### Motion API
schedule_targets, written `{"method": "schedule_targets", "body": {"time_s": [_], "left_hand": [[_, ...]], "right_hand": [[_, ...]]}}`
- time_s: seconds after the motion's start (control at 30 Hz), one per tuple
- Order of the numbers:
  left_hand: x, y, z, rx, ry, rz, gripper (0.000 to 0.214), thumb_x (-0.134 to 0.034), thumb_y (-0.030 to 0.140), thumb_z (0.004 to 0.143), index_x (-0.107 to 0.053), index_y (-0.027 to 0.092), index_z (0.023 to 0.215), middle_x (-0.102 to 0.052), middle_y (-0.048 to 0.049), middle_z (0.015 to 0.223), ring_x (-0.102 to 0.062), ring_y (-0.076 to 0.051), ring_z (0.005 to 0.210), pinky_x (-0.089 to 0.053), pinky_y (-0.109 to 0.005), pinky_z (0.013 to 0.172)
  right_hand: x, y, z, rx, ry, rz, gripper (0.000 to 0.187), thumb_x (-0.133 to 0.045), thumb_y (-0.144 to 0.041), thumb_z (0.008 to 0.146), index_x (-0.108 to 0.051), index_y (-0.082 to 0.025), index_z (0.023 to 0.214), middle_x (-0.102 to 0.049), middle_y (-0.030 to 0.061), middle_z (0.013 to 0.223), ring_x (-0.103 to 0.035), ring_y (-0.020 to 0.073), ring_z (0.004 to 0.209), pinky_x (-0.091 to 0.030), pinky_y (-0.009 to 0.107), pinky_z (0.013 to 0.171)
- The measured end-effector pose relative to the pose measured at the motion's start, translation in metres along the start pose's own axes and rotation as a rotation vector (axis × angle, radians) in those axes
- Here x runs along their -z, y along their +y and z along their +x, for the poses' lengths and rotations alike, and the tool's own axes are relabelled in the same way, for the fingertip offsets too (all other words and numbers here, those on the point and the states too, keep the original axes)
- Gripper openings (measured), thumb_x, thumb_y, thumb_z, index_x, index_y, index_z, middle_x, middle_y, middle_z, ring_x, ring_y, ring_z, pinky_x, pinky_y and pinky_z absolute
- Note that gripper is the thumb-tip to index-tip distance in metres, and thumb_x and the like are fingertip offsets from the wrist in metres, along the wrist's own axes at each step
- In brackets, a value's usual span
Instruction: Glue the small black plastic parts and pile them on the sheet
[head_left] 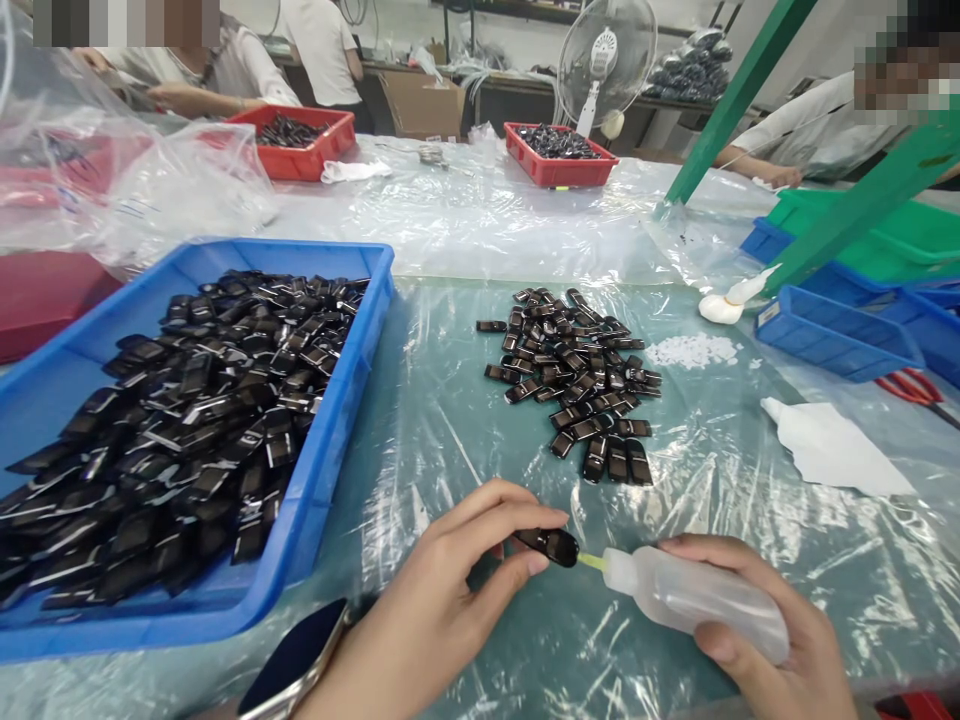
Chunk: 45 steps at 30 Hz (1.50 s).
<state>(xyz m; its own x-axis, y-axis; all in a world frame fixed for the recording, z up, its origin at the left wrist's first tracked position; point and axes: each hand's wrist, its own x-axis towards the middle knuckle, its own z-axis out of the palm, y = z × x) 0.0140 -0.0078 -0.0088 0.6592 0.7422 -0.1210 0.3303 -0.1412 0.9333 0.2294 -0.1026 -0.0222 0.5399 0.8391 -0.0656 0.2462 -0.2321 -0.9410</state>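
Between thumb and fingers, my left hand (457, 570) pinches a small glossy black plastic part (553, 546). My right hand (780, 610) is wrapped round a translucent squeeze bottle (701, 592) lying nearly level. Its thin yellowish nozzle tip (591, 562) points left and meets the end of the black part, though I cannot tell if anything flows out. Beyond both hands lies a loose pile of similar black parts (581, 365) on the plastic-covered table. To the left, a large blue tray (300, 540) is heaped with more of them.
Small white pieces (694, 350) lie right of the pile, near a white paper sheet (836, 445) and small blue bins (836, 330). Green posts (739, 100) rise at the right. Red trays (562, 170) and a fan (606, 60) stand farther back. Co-workers sit across the table.
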Motion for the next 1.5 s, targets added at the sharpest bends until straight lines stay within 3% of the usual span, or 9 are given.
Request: {"method": "schedule_targets", "body": {"time_s": [0.63, 0.83, 1.03, 1.5], "left_hand": [[0.0014, -0.0005, 0.0029, -0.038, 0.028, -0.005, 0.036, -0.053, 0.022, 0.099, -0.057, 0.043, 0.128, -0.059, 0.0005, 0.116, -0.059, -0.020, 0.105, -0.049, -0.026, 0.073], [0.0004, 0.0007, 0.0023, -0.007, 0.045, -0.016, 0.034, -0.054, 0.023, 0.099, -0.059, 0.043, 0.126, -0.060, 0.0006, 0.118, -0.059, -0.019, 0.105, -0.046, -0.022, 0.061], [0.0008, 0.0007, 0.0018, -0.051, 0.058, -0.031, 0.037, -0.055, 0.018, 0.098, -0.060, 0.042, 0.125, -0.061, 0.0027, 0.115, -0.058, -0.016, 0.104, -0.048, -0.026, 0.082], [-0.0015, 0.0017, 0.0019, -0.048, 0.053, -0.038, 0.035, -0.054, 0.020, 0.098, -0.060, 0.041, 0.126, -0.061, -0.0002, 0.114, -0.059, -0.019, 0.103, -0.049, -0.026, 0.073]], "right_hand": [[0.0009, 0.0043, 0.0010, 0.054, 0.004, 0.005, 0.041, -0.072, -0.072, 0.062, -0.075, -0.035, 0.081, -0.071, 0.0010, 0.085, -0.066, 0.0176, 0.068, -0.050, 0.020, 0.050], [-0.0019, -0.0002, -0.0008, 0.033, 0.010, -0.008, 0.041, -0.071, -0.072, 0.063, -0.074, -0.035, 0.082, -0.070, 0.0006, 0.084, -0.064, 0.0168, 0.067, -0.049, 0.019, 0.050], [-0.0037, -0.0023, -0.0001, 0.004, 0.003, -0.011, 0.041, -0.070, -0.073, 0.062, -0.074, -0.037, 0.081, -0.069, -0.0006, 0.084, -0.064, 0.0162, 0.068, -0.050, 0.018, 0.051], [-0.0021, 0.0020, 0.0002, 0.059, -0.009, 0.045, 0.046, -0.072, -0.072, 0.061, -0.074, -0.033, 0.084, -0.069, 0.0024, 0.083, -0.065, 0.0189, 0.064, -0.049, 0.022, 0.048]]}}
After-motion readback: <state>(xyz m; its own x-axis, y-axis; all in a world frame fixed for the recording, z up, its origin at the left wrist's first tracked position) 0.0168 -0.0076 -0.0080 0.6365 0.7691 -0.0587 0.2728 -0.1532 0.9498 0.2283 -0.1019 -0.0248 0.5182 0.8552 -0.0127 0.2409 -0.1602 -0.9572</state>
